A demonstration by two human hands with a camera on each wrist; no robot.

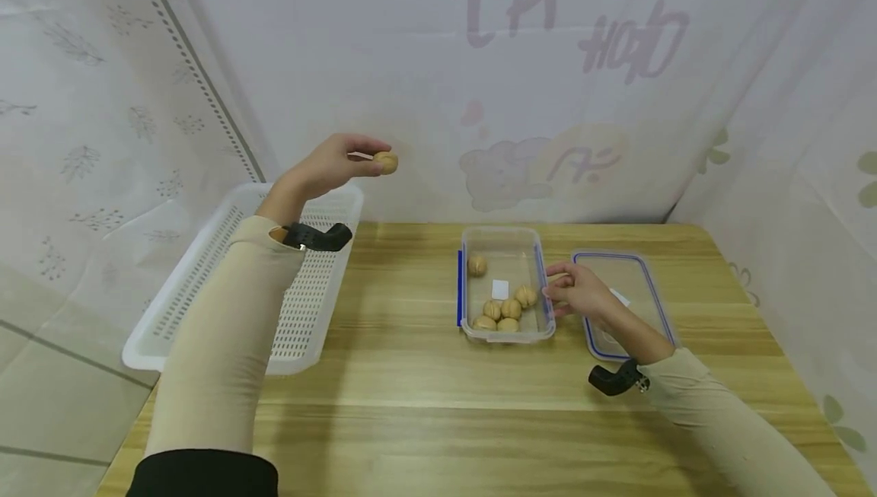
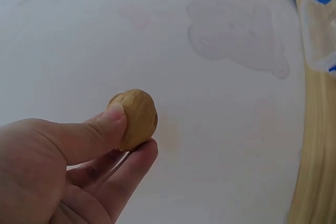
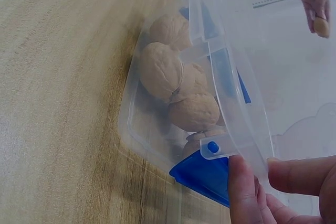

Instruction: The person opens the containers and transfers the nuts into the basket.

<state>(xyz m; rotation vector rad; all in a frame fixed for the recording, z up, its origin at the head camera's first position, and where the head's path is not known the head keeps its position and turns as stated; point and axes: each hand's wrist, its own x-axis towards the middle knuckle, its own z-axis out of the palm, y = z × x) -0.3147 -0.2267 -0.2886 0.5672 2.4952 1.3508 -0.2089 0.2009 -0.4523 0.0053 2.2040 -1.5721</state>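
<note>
My left hand [image 1: 333, 167] pinches a walnut [image 1: 386, 163] between thumb and fingers, raised above the far end of the white basket [image 1: 311, 345]. The left wrist view shows the thumb pressed on the side of the shell. With thumb and fingers, my right hand [image 1: 578, 291] grips the right-hand rim of a clear plastic food container [image 1: 503, 232], beside its blue side latch [image 3: 202, 177]. Several walnuts [image 1: 511, 308] lie inside the container, most of them toward its near end, around a small white square [image 1: 500, 289].
A clear lid [image 1: 617, 272] with a blue seal lies on the wooden table [image 1: 425, 421], partly under my right forearm. My left forearm crosses over the perforated basket on the left. A printed white cloth [image 1: 411, 86] hangs behind the table.
</note>
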